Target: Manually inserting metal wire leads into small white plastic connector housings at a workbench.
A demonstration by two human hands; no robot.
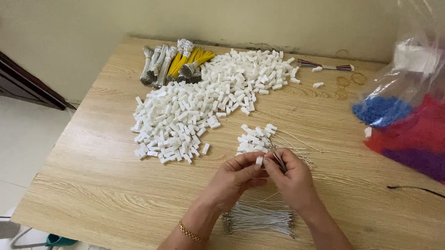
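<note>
Loose grey wires (258,220) lie nearest, within reach; left hand (235,179) pinches a small white plastic connector (258,161) steady while right hand (292,179) grips thin wires (279,159) at it.

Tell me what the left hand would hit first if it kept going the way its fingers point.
The left hand points up and right, so it would likely meet the small cluster of white connector housings just beyond its fingertips; depth from above is hard to judge.
</note>
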